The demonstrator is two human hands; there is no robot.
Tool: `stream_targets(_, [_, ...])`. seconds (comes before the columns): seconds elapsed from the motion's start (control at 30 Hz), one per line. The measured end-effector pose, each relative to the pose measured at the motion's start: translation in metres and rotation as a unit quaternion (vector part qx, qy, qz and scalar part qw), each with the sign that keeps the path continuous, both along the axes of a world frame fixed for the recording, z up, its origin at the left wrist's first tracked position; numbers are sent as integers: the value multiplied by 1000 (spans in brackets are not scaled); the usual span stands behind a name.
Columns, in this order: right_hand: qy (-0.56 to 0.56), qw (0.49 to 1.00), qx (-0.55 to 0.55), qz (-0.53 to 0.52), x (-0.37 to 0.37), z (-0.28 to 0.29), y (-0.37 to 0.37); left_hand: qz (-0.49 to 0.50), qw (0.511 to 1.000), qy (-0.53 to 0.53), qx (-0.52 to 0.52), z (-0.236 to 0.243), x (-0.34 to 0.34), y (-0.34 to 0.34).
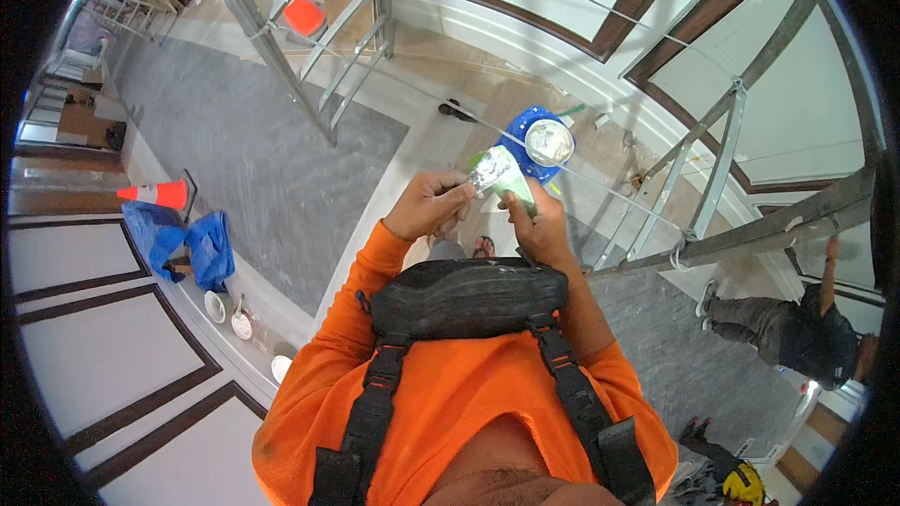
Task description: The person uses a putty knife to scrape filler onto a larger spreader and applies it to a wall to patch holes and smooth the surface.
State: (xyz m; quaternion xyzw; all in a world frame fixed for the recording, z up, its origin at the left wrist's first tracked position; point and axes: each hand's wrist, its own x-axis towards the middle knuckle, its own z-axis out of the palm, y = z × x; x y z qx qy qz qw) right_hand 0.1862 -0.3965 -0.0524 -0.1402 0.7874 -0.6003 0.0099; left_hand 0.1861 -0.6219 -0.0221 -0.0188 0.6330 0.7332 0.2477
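My right hand (544,230) grips a pale green flat spreader (521,195) smeared with white paste, its thumb lying along the near end. My left hand (424,208) is closed on what looks like a putty knife (486,171), its greyish, paste-coated blade lying against the spreader; the handle is hidden by the fingers. Just beyond the hands, a round white tub of paste (549,143) rests on a blue stool (517,127).
Metal scaffold frames rise at upper left (309,84) and right (717,169), with a thin line (450,111) strung between them. Orange cones (167,194), a blue tarp (208,245) and white buckets (216,307) sit at left. Two other people (792,328) are at lower right.
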Motion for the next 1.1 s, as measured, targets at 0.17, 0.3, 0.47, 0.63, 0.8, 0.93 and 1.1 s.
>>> stream_targets(0.17, [2, 984, 170, 52, -7, -21, 13, 60, 997, 14, -44, -18, 6, -13])
stream_targets(0.3, [-37, 994, 101, 26, -8, -4, 13, 144, 966, 98, -189, -56, 18, -29])
stream_targets(0.47, [128, 969, 183, 104, -10, -32, -22, 272, 954, 20, -122, -64, 39, -11])
stream_targets(0.63, [92, 974, 143, 147, -4, -54, -66, 338, 939, -10, -66, -80, 55, -6])
stream_targets(0.8, [40, 984, 100, 139, -22, -96, -119, 306, 942, -82, -113, -115, 84, -42])
stream_targets(0.93, [3, 988, 130, 83, -48, -91, -143, 382, 913, -107, -98, -120, 100, -50])
stream_targets(1.1, [230, 947, 133, 181, -1, -97, -162, 393, 912, -112, 47, -125, 105, -87])
